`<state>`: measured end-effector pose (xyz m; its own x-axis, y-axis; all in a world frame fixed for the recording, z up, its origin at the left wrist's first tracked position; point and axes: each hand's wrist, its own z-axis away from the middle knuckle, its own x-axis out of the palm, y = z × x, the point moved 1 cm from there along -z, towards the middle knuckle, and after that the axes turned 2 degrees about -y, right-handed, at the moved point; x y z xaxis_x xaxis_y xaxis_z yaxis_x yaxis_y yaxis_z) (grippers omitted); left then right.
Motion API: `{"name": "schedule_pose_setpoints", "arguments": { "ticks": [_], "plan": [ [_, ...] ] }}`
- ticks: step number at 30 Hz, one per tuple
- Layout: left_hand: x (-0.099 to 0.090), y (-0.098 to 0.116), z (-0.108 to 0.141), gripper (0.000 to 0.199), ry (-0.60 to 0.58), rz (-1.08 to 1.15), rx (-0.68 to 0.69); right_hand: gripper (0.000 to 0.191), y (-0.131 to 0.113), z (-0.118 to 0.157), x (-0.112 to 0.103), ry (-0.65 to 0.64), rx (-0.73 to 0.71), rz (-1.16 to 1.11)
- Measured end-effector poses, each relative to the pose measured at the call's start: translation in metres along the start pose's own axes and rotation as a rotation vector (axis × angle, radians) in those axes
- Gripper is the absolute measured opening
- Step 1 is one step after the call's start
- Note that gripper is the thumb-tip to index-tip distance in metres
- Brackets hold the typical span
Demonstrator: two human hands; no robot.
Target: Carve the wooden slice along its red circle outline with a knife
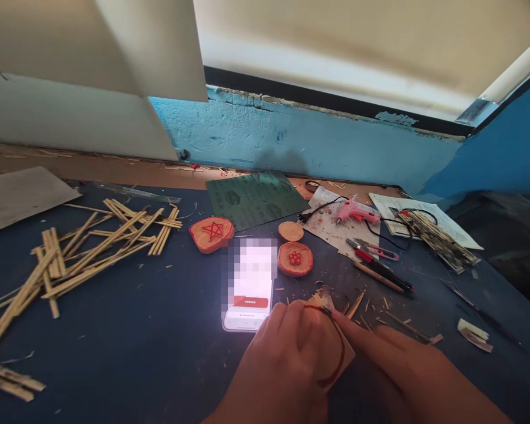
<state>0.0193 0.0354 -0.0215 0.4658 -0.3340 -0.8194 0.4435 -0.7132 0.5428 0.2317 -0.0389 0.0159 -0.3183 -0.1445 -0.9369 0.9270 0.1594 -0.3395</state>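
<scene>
Your dark blue table (128, 330) runs along a chipped blue wall, bamboo sticks (75, 253) piled toward its left edge. At the near edge your left hand (287, 359) presses a wooden disc (335, 353) flat, fingers curled over it; your right hand (406, 371) pinches a red thread (335, 347) against it. That thread could slip loose if your pinch eases, and the lit phone (249, 288) lies just beside your knuckles, easily knocked.

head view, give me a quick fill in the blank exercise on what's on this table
1. The wooden disc left of the lit phone bears a red ____.
2. The glue gun on the paper is ____ in colour.
3. The left hand presses on a wooden piece that carries a red ____.
4. The loose bamboo sticks lie to the ____ of the phone.

Missing words: star; pink; cord; left
</scene>
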Motion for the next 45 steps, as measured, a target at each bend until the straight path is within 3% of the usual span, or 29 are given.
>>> {"name": "schedule_pose_setpoints", "arguments": {
  "ticks": [4,11,19,28,31,35,38,42,45],
  "plan": [
    [0.004,-0.001,0.000,0.057,0.018,-0.033,0.010,0.070,0.004,0.003,0.014,0.042,-0.013,-0.003],
    [0.010,0.001,0.002,0.060,0.023,0.036,-0.032,0.066,-0.004,-0.009,0.026,0.114,0.037,-0.045],
    [0.003,0.005,-0.001,0.064,0.021,-0.018,-0.002,0.066,0.005,0.001,0.050,0.309,-0.100,0.097],
    [0.000,0.006,0.001,0.056,0.047,0.003,-0.005,0.043,-0.010,-0.020,0.005,0.059,0.022,-0.130],
    [0.003,0.003,0.001,0.060,0.025,0.023,-0.031,0.050,-0.006,-0.014,0.021,0.118,0.022,-0.068],
    [0.004,0.004,-0.001,0.060,0.006,-0.022,-0.019,0.056,0.004,0.001,0.058,0.353,-0.083,0.048],
    [0.002,0.007,-0.003,0.059,0.016,-0.051,-0.005,0.053,0.006,0.002,0.070,0.391,-0.075,0.068],
    [-0.001,0.006,-0.003,0.058,0.032,-0.021,-0.023,0.053,-0.001,-0.005,0.052,0.353,-0.059,-0.006],
    [-0.001,0.004,-0.002,0.050,0.067,0.002,-0.009,0.048,-0.009,-0.010,0.024,0.212,0.032,-0.108]
  ]
}}
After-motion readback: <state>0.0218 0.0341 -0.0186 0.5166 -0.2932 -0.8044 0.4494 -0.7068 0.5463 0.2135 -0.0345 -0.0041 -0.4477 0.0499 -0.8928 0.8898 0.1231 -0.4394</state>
